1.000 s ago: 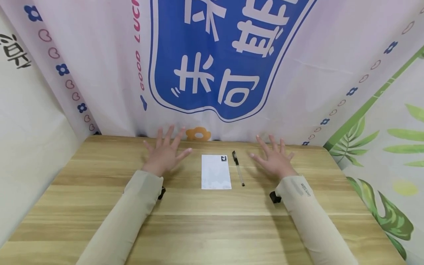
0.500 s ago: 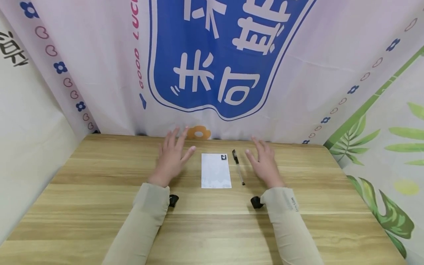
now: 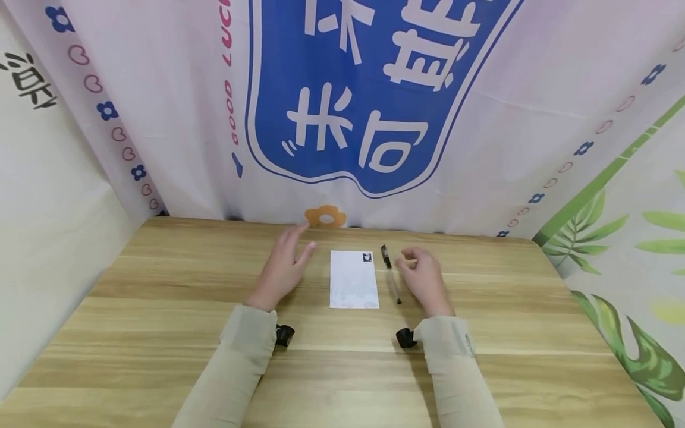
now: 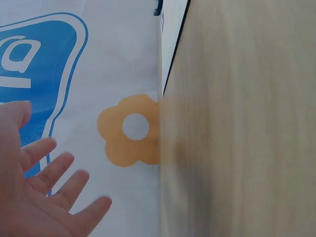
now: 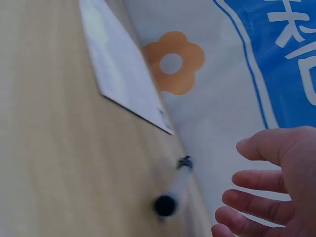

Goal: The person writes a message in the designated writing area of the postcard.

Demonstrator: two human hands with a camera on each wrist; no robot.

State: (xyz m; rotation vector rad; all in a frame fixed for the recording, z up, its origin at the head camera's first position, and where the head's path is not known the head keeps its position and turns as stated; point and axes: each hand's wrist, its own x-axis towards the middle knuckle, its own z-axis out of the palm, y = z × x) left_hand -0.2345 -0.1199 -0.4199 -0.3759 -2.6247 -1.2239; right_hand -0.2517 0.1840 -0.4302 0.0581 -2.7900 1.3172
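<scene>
A white card [image 3: 353,282] with a small dark stamp-like mark in its top right corner lies flat on the wooden table. Just to its right is a clear-barrelled pen [image 3: 391,273] with a black cap, cap end away from me. My right hand [image 3: 426,278] hovers beside the pen, fingers bent and apart from it; in the right wrist view the pen [image 5: 175,190] shows below the card [image 5: 121,66], with nothing in the hand [image 5: 276,182]. On the card's left, my left hand [image 3: 280,267] holds nothing, its fingers loosely spread in the left wrist view.
The wooden table [image 3: 321,380] ends at a pale printed curtain [image 3: 187,131] with a blue panel and an orange flower. A leaf-patterned cloth [image 3: 615,285] hangs at the right side. Black wrist cameras sit below both hands.
Both hands have drawn inward toward the card and slightly back toward me. The right fingers have gone from spread to bent beside the pen. Card and pen stay in place.
</scene>
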